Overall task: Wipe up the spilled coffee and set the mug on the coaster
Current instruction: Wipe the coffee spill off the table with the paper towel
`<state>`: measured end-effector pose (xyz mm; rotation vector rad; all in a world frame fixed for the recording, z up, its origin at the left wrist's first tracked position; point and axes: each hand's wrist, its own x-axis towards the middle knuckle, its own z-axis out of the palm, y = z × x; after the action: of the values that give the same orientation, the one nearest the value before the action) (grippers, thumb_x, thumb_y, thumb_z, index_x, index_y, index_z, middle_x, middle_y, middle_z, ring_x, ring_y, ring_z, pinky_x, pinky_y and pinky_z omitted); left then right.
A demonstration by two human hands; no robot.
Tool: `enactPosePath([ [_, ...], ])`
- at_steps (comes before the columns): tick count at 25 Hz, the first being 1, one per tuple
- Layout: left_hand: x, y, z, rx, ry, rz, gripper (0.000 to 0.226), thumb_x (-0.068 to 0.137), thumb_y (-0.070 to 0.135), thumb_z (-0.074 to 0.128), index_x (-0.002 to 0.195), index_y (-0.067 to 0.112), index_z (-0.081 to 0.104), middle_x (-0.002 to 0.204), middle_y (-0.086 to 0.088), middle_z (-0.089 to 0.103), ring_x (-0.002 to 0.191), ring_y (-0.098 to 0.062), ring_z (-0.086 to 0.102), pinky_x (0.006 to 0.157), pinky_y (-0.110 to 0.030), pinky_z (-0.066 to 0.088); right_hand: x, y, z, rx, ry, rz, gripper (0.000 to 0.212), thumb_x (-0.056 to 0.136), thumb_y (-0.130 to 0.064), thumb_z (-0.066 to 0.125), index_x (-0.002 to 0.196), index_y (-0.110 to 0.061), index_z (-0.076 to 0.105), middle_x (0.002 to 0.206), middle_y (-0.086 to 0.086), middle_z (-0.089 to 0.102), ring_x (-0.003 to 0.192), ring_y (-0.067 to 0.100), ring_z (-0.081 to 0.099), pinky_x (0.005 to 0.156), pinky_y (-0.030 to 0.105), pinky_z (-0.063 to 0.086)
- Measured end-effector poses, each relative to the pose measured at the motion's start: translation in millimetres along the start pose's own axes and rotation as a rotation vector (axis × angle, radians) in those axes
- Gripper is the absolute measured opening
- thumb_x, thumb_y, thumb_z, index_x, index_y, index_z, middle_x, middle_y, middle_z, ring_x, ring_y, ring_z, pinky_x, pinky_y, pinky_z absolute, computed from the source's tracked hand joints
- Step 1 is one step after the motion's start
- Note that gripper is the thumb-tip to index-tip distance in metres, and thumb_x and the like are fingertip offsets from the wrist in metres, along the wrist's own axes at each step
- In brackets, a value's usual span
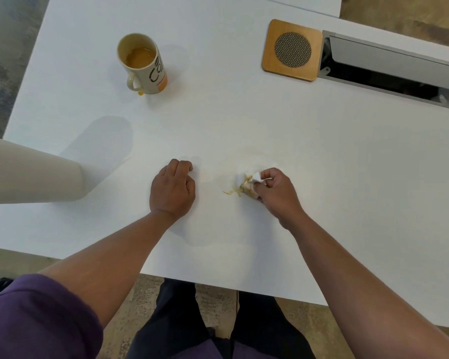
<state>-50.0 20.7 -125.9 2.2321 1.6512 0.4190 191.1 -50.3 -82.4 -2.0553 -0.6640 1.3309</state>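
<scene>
Lettering on the mug (145,64) is turned partly out of your view and cannot be read. Your right hand (275,193) pinches a crumpled, coffee-stained tissue (246,185) against the white table (244,125), on a thin yellow streak of coffee (230,193). Your left hand (173,189) rests curled, holding nothing. The mug, part full, stands far left, well apart from the wooden coaster (292,50).

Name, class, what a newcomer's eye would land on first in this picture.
First, the right hand near the table's middle, gripping a coffee-stained tissue over a small yellowish smear. Next, the mug at far left, still holding coffee, and the wooden coaster far right, bare. The left hand rests curled, holding nothing.
</scene>
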Motion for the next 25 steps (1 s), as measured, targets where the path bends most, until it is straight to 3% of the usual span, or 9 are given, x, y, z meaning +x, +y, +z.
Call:
enactPosePath([
  [3, -0.3, -0.8, 1.1, 0.003, -0.001, -0.005, 0.022, 0.079, -0.001, 0.057, 0.099, 0.007, 0.061, 0.089, -0.01, 0.059, 0.071, -0.034, 0.055, 0.061, -0.032, 0.034, 6.3, -3.6, -8.2, -0.234, 0.228, -0.101, 0.028, 0.08, -0.025, 0.075, 0.093, -0.025, 0.051, 0.08, -0.009, 0.063, 0.071, 0.013, 0.06, 0.06, 0.029, 0.046],
  [6, -0.5, -2.1, 2.6, 0.008, 0.005, 0.0, 0.021, 0.08, 0.002, 0.054, 0.099, 0.008, 0.06, 0.089, -0.01, 0.058, 0.07, -0.033, 0.054, 0.061, -0.031, 0.032, 5.4, -1.0, -5.5, -0.455, 0.362, -0.247, 0.033, 0.081, -0.022, 0.077, 0.092, -0.022, 0.046, 0.09, -0.006, 0.053, 0.072, 0.019, 0.053, 0.062, 0.031, 0.035],
  [9, 0.4, -3.1, 3.5, 0.007, 0.008, -0.001, 0.021, 0.08, 0.005, 0.051, 0.098, 0.008, 0.059, 0.088, -0.009, 0.058, 0.07, -0.033, 0.054, 0.061, -0.031, 0.033, 0.9, 5.8, -1.7, -0.501, 0.333, -0.394, 0.006, 0.09, -0.013, 0.068, 0.094, -0.016, 0.066, 0.1, -0.001, 0.063, 0.081, 0.022, 0.062, 0.068, 0.031, 0.043],
  [12, 0.0, -3.6, 4.6, 0.009, 0.014, 0.004, 0.021, 0.08, 0.006, 0.049, 0.098, 0.008, 0.059, 0.088, -0.009, 0.058, 0.07, -0.033, 0.054, 0.061, -0.031, 0.033, -5.3, 10.1, 4.1, -0.555, 0.267, -0.464, 0.018, 0.09, -0.006, 0.057, 0.102, -0.008, 0.072, 0.105, 0.008, 0.068, 0.094, 0.028, 0.063, 0.08, 0.036, 0.05],
  [14, -0.1, -3.7, 5.0, 0.006, 0.015, 0.006, 0.021, 0.08, 0.006, 0.049, 0.098, 0.008, 0.059, 0.089, -0.01, 0.058, 0.07, -0.033, 0.055, 0.061, -0.031, 0.033, -7.4, 6.8, 10.7, -0.575, 0.276, -0.432, 0.009, 0.087, -0.023, 0.062, 0.083, -0.014, 0.061, 0.092, 0.004, 0.063, 0.086, 0.027, 0.056, 0.076, 0.037, 0.048],
  [15, -0.1, -3.6, 5.1, 0.005, 0.015, 0.006, 0.021, 0.08, 0.006, 0.049, 0.098, 0.008, 0.059, 0.089, -0.01, 0.059, 0.07, -0.033, 0.055, 0.06, -0.031, 0.033, -6.7, 5.0, 13.7, -0.585, 0.284, -0.389, 0.02, 0.086, -0.034, 0.065, 0.081, -0.016, 0.056, 0.089, 0.001, 0.06, 0.084, 0.024, 0.053, 0.074, 0.035, 0.046],
  [17, -0.1, -3.3, 5.0, 0.004, 0.012, 0.005, 0.02, 0.08, 0.005, 0.05, 0.098, 0.008, 0.059, 0.089, -0.01, 0.059, 0.071, -0.033, 0.055, 0.061, -0.031, 0.034, -4.0, 2.4, 18.0, -0.591, 0.304, -0.325, 0.03, 0.084, -0.043, 0.069, 0.089, -0.016, 0.058, 0.092, 0.001, 0.059, 0.087, 0.023, 0.05, 0.075, 0.032, 0.04],
  [25, -0.9, -4.7, 5.6, 0.004, 0.024, 0.015, 0.02, 0.08, 0.004, 0.052, 0.098, 0.008, 0.059, 0.088, -0.009, 0.058, 0.069, -0.032, 0.054, 0.06, -0.031, 0.032, 16.7, -16.8, -3.0, -0.624, 0.388, -0.358, 0.02, 0.085, -0.014, 0.063, 0.104, -0.012, 0.07, 0.105, 0.011, 0.066, 0.097, 0.034, 0.058, 0.079, 0.039, 0.049],
])
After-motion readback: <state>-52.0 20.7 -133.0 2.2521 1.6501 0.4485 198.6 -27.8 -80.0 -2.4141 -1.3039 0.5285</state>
